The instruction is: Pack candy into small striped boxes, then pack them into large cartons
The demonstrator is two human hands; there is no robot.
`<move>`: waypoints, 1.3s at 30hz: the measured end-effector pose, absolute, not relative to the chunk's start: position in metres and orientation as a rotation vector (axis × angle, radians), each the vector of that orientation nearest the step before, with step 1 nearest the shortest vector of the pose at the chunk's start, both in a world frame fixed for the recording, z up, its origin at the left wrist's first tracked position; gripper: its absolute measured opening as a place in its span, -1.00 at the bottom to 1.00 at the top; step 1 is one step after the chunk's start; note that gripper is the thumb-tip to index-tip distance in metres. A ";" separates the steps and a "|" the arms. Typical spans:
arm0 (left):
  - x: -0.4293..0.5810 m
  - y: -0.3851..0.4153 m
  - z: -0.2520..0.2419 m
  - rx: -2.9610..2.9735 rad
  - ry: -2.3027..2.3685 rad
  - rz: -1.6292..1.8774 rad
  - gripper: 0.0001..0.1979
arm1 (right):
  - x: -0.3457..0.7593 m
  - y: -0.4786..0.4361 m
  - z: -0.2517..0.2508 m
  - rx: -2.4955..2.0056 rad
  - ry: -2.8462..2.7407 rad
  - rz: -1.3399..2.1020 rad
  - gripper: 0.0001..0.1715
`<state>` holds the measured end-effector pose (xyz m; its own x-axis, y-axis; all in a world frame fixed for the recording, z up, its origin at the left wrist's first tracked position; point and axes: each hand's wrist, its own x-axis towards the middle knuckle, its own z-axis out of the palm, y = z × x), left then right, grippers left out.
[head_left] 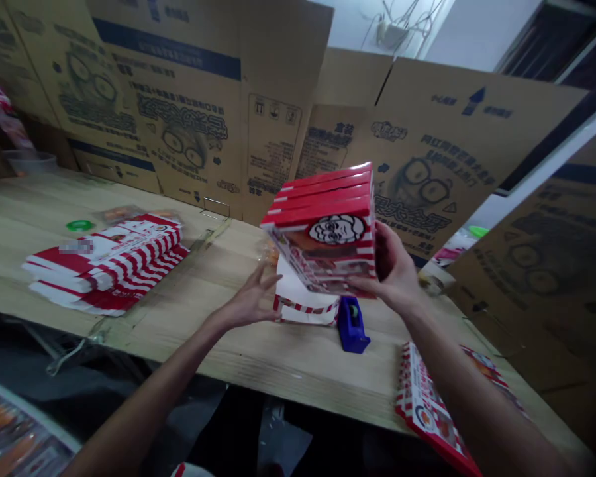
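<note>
My right hand grips a stack of red-and-white printed boxes, held up above the table, with the thumb on the near side. A cartoon face is printed on the end of the stack. My left hand is just to the left of the stack, fingers spread, holding nothing. Under the stack, a white carton with a red striped edge lies on the table, partly hidden by the boxes. The left fingertips are close to its left edge; whether they touch it I cannot tell. Beside the carton stands a blue tape dispenser.
Flattened red-striped cartons lie at the left, near a green ring. More printed boxes sit at the right front edge. Tall cardboard panels line the table's back. A bin of wrapped orange items stands lower left.
</note>
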<state>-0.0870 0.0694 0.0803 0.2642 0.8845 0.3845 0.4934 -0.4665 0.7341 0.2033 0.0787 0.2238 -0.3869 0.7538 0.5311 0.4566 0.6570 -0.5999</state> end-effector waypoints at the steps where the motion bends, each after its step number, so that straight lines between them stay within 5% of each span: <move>1: -0.082 0.078 0.079 2.133 1.266 1.012 -0.19 | 0.201 0.095 0.217 -0.939 -2.024 0.420 0.32; 5: -0.078 0.095 0.078 2.301 1.407 0.892 -0.60 | 0.204 0.144 0.182 -1.055 -2.049 0.364 0.30; 8: -0.088 0.094 0.082 2.398 1.453 0.833 -0.73 | 0.215 0.153 0.166 -1.183 -2.189 0.367 0.20; 20: -0.090 0.088 0.080 2.396 1.508 0.837 -0.70 | 0.183 0.131 0.149 -1.457 -2.654 0.709 -0.19; 28: -0.073 0.051 0.051 1.972 1.491 1.248 -0.37 | 0.176 0.130 0.129 -1.658 -2.764 0.447 0.01; 34: -0.017 -0.008 -0.015 1.131 1.335 1.290 -0.61 | 0.175 0.135 0.147 -1.619 -2.733 0.526 0.01; 39: 0.009 -0.006 -0.023 0.802 1.270 1.286 -0.49 | 0.168 0.131 0.128 -1.688 -2.802 0.402 0.15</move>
<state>0.0090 -0.0063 -0.0230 -0.1654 0.9610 -0.2217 -0.2339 0.1801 0.9554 0.1679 0.1310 0.1279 -0.4664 0.8471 -0.2548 0.8845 0.4486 -0.1278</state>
